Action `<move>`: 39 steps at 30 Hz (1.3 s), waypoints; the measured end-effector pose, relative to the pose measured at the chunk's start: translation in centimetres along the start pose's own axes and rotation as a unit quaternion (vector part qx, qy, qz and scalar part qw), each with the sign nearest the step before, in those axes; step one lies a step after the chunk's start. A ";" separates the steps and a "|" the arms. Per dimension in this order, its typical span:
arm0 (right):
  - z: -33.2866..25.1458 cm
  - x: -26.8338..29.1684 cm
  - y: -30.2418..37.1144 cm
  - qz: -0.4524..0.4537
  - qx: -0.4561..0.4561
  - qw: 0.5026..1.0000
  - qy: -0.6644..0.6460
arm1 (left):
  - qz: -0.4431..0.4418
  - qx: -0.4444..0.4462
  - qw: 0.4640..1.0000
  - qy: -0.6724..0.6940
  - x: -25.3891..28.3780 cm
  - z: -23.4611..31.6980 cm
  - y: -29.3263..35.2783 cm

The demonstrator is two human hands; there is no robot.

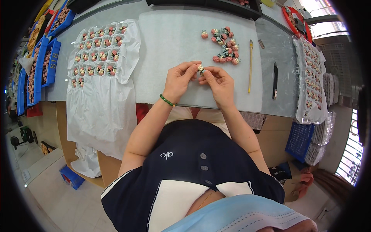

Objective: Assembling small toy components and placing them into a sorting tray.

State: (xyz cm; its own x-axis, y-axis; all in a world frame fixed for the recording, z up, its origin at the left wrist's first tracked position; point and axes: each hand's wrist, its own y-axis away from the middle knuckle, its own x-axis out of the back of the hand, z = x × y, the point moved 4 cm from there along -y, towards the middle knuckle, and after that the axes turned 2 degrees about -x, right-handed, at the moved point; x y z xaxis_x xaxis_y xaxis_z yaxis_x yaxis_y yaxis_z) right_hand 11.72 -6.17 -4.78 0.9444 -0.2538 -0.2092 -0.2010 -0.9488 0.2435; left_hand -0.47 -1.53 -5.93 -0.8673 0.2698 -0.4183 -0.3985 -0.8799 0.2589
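A tiny figurine (200,68) with a cream-coloured top and a dark part below is pinched between my hands, just above the white sheet (170,42) near the table's front edge. My left hand (178,80) grips it from the left with thumb and fingers. From the right, the thumb and forefinger of my right hand (222,86) close on its lower part. Fingertips hide some of it. Beyond my right hand lies a loose cluster of small pink, cream and green figurines (228,48), with a single figurine (204,34) just left of them.
A paper-lined tray (133,50) at left holds rows of similar figurines. Right of the cluster lie a thin yellow stick tool (251,65) and a black pen-like tool (275,81). Another filled tray (297,58) sits at far right. Blue bins (52,63) stand far left; a black tray (216,8) edges the back.
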 end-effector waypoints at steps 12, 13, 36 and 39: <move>-1.0 -1.1 0.6 0.045 0.261 0.942 0.205 | -0.064 -0.003 0.996 0.058 0.7 -0.3 -0.3; -1.2 -1.5 0.7 0.034 0.263 0.938 0.223 | -0.070 -0.011 0.996 0.059 0.8 -0.3 -0.2; -5.6 -5.0 -7.0 -0.098 0.282 0.813 0.499 | -0.068 0.035 0.979 0.189 3.7 1.7 1.3; -4.4 -4.3 -4.4 -0.068 0.135 0.935 0.319 | -0.065 0.047 0.977 0.199 3.5 1.4 1.0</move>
State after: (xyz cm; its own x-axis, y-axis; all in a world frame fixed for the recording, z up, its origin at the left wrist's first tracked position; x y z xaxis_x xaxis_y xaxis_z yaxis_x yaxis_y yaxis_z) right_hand 9.71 -0.08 -0.83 0.9115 -0.0444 0.4089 -0.0438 -0.9990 -0.0108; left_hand -4.34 -0.93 -5.90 -0.6310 0.1874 -0.7528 -0.5390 -0.8038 0.2517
